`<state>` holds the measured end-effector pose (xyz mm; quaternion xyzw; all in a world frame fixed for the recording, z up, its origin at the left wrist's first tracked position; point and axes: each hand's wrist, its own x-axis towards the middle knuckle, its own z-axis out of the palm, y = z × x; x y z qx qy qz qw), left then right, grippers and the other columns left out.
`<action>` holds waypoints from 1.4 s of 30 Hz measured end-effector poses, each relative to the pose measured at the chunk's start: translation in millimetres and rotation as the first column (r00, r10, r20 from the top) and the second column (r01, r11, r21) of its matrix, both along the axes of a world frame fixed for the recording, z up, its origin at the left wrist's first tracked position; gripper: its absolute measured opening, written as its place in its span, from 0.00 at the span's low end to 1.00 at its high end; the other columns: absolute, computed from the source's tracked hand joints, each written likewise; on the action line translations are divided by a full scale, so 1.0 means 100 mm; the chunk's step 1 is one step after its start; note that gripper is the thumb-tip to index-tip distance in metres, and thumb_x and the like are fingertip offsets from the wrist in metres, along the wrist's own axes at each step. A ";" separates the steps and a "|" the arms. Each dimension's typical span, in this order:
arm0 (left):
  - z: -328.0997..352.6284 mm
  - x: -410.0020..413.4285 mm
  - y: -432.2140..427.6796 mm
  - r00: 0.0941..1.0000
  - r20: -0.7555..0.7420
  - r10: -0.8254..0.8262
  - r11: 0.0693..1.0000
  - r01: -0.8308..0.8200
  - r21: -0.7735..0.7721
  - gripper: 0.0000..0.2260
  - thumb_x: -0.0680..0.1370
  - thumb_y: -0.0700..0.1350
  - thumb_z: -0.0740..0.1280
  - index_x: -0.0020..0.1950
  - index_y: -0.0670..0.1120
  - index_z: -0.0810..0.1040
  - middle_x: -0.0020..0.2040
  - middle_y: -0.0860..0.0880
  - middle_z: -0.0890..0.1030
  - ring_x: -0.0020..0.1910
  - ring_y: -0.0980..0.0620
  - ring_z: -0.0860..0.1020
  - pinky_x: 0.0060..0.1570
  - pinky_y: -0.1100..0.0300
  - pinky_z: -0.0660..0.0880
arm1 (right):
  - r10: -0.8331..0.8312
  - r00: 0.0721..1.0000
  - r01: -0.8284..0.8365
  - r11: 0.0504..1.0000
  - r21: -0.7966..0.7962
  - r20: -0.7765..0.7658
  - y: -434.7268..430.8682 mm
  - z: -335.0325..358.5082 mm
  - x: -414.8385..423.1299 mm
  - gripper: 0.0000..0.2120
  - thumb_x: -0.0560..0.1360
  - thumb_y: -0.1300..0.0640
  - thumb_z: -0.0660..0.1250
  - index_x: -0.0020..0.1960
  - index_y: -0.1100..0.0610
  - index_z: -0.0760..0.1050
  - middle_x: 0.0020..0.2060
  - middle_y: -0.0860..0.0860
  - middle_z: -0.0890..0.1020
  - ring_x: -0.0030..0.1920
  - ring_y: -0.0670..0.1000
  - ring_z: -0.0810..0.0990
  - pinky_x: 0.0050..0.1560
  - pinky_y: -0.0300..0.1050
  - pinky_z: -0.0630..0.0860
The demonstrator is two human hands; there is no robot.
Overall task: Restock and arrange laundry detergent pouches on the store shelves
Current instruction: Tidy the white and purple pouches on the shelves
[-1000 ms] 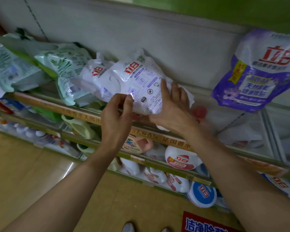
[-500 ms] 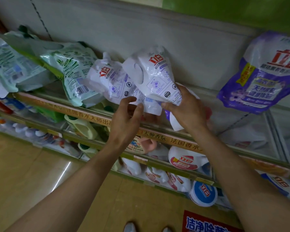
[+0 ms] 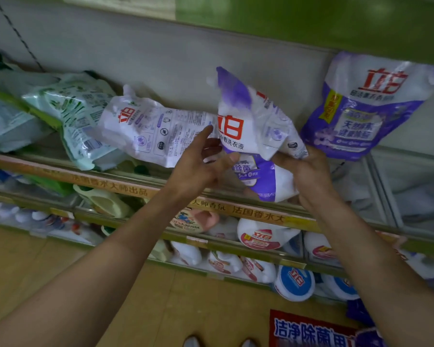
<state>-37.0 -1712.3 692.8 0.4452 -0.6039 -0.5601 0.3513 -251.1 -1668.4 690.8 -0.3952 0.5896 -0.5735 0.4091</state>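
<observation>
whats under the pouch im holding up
Under the pouch runs the shelf's orange label strip, with white bottles one shelf lower. The shelf floor right beneath is covered by the pouch and cannot be seen.

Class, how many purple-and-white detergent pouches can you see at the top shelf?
3. The lying pouch is on the shelf, left; the held pouch is in the left hand and right hand; the standing pouch stands at right. Others may be hidden.
</observation>
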 end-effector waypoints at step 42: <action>0.36 -1.19 0.02 0.756 -0.629 0.184 0.963 -0.011 0.268 0.12 0.83 0.46 0.64 0.62 0.41 0.77 0.64 0.40 0.80 0.67 0.38 0.77 0.69 0.34 0.70 | -0.390 0.878 0.285 0.891 -0.352 -0.277 0.52 0.27 -0.92 0.10 0.83 0.59 0.61 0.50 0.65 0.77 0.41 0.47 0.80 0.38 0.29 0.75 0.42 0.27 0.69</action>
